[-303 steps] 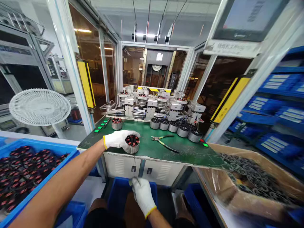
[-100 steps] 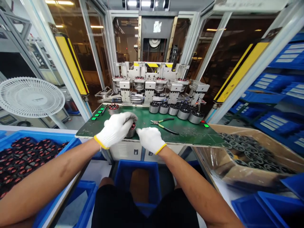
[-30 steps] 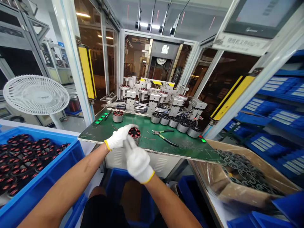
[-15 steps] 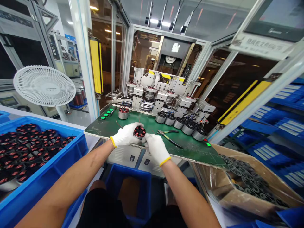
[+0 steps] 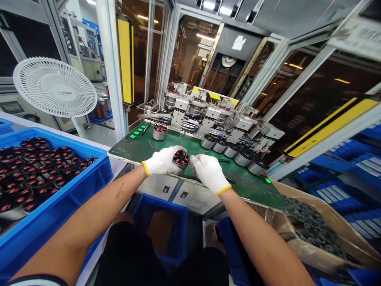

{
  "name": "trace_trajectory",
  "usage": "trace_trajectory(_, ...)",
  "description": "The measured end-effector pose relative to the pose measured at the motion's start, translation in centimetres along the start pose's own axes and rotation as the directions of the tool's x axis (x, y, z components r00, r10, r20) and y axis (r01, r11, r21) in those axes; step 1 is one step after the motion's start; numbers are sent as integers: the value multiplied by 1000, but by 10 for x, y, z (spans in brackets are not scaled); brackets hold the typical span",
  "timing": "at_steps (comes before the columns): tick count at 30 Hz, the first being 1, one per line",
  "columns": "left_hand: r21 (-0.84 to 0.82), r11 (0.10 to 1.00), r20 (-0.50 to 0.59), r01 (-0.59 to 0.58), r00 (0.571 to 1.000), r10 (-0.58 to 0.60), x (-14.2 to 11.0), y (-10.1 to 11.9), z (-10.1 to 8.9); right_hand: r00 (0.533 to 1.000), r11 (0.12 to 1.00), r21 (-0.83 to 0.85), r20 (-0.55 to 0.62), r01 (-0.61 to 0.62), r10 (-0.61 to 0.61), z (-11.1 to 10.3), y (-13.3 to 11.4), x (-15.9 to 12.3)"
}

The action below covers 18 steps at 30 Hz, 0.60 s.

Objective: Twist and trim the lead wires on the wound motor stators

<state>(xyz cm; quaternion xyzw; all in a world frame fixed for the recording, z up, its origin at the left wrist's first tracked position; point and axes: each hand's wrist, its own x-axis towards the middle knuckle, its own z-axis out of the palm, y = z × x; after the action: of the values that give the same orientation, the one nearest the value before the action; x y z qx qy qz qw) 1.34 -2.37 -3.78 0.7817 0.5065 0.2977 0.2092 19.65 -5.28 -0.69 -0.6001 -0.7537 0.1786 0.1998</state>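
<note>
Clasping a red-wound stator [image 5: 180, 159] in the left grip [image 5: 163, 160], the right grip [image 5: 208, 171] pinched beside it, holding anything unclear.

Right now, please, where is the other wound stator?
In the head view, the wound stator stands far left on the green bench, beside the green buttons, beyond the left hand.

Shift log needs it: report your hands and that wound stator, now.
Left hand gripping the wound stator from its left side, above the green bench. Right hand, fingertips at the stator's right side, contact unclear. Nothing in the way.
</note>
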Motion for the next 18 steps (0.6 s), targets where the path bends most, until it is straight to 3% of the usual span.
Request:
trace_trajectory(3,-16,1000,16,17,1000,-17,-2,3,-2,957,882,376,176,-283,232,11,3,-4)
trace_trajectory(5,-37,999,30,6,1000,-4,-1,2,-2,975,886,408,82,-220,205,16,5,-17)
trace_trajectory(6,-50,999,30,-6,1000,8,-1,1,-2,992,937,336,-47,-98,120,17,6,-24)
trace_trajectory(8,-80,996,19,-48,999,50,2,-4,-1,948,988,-41,-279,147,-152,21,5,-35)
trace_trajectory(10,-110,989,13,-102,994,104,5,-9,0,915,914,-373,-289,162,-280,26,5,-39)
trace_trajectory(12,-137,978,37,-156,986,162,8,-13,-1,945,906,-414,-253,89,-209,34,5,-39)
trace_trajectory(13,-152,972,61,-181,979,192,10,-13,-3,957,951,-300,-246,75,-153,38,5,-38)
trace_trajectory(14,-165,965,81,-203,972,219,10,-13,-5,970,993,-91,-223,76,-95,43,5,-37)
trace_trajectory(15,-174,959,94,-223,966,242,11,-12,-6,985,978,197,-170,69,-35,48,5,-36)
trace_trajectory(16,-179,955,105,-238,960,259,10,-11,-8,997,863,503,-78,31,9,53,5,-36)
trace_trajectory(17,-181,953,112,-244,957,266,10,-9,-10,999,659,751,36,-40,19,58,5,-36)
trace_trajectory(18,-180,954,113,-240,958,263,9,-8,-11,991,428,896,133,-121,2,64,5,-35)
